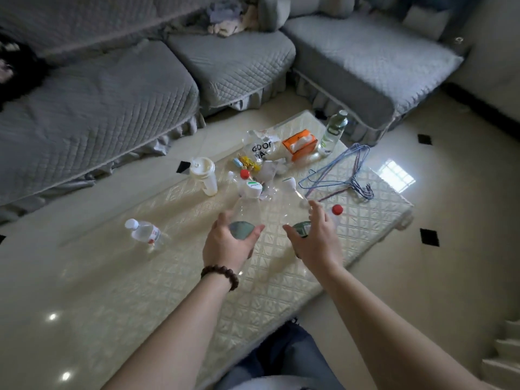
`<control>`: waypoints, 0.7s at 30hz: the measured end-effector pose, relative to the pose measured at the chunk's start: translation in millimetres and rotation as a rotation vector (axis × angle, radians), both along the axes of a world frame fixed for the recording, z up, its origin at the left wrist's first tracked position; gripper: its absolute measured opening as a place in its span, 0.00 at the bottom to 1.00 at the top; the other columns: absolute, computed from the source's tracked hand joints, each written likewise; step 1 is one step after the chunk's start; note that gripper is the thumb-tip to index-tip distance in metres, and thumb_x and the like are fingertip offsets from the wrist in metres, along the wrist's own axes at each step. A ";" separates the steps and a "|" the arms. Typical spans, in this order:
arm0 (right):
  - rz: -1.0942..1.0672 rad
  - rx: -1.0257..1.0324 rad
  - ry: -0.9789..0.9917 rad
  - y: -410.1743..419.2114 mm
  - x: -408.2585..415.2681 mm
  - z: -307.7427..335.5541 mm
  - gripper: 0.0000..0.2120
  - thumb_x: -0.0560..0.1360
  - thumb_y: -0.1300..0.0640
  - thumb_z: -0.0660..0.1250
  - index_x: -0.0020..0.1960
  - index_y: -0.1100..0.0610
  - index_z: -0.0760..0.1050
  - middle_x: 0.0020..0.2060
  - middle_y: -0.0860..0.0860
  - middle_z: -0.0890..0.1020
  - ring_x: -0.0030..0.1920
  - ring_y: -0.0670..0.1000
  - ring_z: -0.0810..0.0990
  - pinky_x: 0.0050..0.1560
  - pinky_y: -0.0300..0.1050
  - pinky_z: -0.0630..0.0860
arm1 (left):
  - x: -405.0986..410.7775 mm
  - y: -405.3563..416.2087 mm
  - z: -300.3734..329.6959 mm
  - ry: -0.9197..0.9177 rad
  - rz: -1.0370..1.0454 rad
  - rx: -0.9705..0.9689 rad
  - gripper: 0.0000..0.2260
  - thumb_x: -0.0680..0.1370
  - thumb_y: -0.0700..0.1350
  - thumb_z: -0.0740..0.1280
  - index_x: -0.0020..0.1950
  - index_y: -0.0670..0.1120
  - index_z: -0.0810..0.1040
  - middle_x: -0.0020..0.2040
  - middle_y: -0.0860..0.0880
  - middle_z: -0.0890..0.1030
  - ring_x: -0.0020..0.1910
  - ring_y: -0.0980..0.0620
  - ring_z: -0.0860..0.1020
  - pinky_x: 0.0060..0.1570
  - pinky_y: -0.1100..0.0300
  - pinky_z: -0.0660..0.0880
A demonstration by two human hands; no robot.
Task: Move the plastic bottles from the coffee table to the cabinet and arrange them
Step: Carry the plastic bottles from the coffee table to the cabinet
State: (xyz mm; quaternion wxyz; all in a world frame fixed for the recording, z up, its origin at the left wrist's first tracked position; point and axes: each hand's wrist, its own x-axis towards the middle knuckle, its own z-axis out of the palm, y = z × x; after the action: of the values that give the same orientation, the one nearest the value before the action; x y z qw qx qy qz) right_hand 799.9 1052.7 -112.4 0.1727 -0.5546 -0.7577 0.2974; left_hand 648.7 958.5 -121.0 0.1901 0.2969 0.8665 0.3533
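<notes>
Your fingers (225,220) are spread wide on both hands, curving toward bottles without clearly gripping them. Your left hand (228,246), with a bead bracelet (222,274) at the wrist, cups around a clear bottle (247,204) with a white-and-green cap at the frame's centre; whether it touches is unclear. Your right hand (315,240) reaches around a second clear bottle (295,192), just right of centre. All stand on the coffee table (140,291). A small bottle (145,232) sits left of centre, a red-capped bottle (336,213) beside your right hand, and a tall bottle (333,132) toward the upper right, near wire hangers (337,175).
</notes>
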 end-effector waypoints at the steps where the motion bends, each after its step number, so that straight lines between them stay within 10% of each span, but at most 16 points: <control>1: -0.039 0.011 0.014 -1.0 12.8 2.0 0.34 0.69 0.44 0.71 0.70 0.52 0.62 0.62 0.52 0.73 0.60 0.53 0.74 0.49 0.43 0.70 | 9.3 3.8 1.2 -0.010 -0.023 0.010 0.32 0.64 0.67 0.71 0.59 0.49 0.71 0.54 0.50 0.79 0.50 0.49 0.77 0.46 0.58 0.74; 21: -0.924 0.119 0.072 -70.9 354.4 20.8 0.34 0.69 0.45 0.72 0.69 0.54 0.63 0.62 0.57 0.75 0.60 0.58 0.75 0.56 0.49 0.73 | 333.1 76.1 18.9 -0.128 -0.818 0.003 0.27 0.64 0.67 0.70 0.56 0.53 0.71 0.49 0.51 0.80 0.46 0.50 0.78 0.47 0.56 0.75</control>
State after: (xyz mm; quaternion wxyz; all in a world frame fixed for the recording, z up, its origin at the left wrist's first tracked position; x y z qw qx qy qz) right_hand 1154.3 981.8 -91.5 0.3447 -0.8124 -0.4407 0.1645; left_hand 981.7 1034.6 -102.2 0.3678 0.5944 0.6632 0.2676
